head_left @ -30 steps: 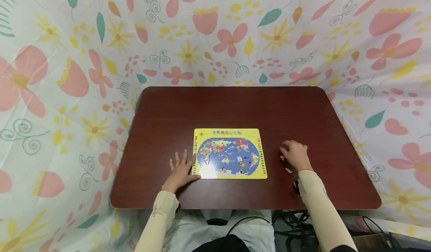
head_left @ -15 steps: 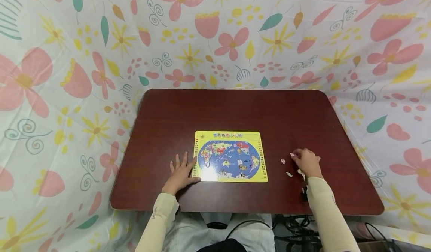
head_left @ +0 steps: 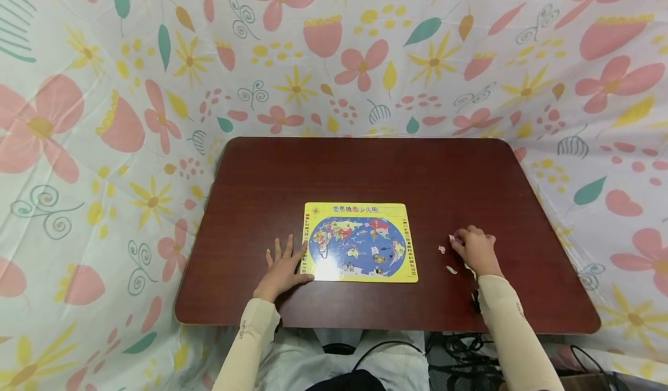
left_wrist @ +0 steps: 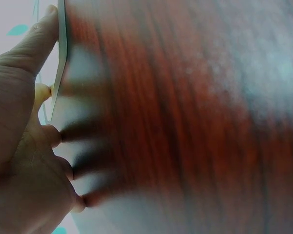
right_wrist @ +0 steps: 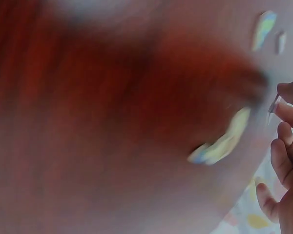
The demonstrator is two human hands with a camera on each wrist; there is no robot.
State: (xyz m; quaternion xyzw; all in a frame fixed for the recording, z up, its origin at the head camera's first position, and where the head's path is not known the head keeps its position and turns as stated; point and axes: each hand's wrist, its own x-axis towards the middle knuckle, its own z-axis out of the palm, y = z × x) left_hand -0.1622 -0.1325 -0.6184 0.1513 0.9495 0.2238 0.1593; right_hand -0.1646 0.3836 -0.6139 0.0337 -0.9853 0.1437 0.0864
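Note:
A yellow-bordered world map puzzle board point(head_left: 360, 210) lies on the table, its blue oval map facing up. My left hand point(head_left: 279, 270) rests with fingers spread, thumb and forefinger at the board's left edge; the left wrist view shows them against the thin edge. Right of the board, my right hand point(head_left: 475, 250) pinches a small pinkish puzzle piece point(right_wrist: 273, 105) between thumb and forefinger, the other fingers loosely bent. Two loose pieces, a small one point(head_left: 442, 249) and a pale one point(head_left: 451, 270), lie left of that hand. A longer yellowish piece point(right_wrist: 227, 141) lies near the wrist.
The dark red-brown table point(head_left: 365, 170) has rounded corners. Behind and beside it hangs a flower-printed cloth point(head_left: 360, 43). Black cables point(head_left: 461, 347) lie below the table's front edge at right.
My right hand has moved right and slightly towards me, uncovering the loose pieces, and now pinches a pinkish piece. The left hand has stayed at the board's edge.

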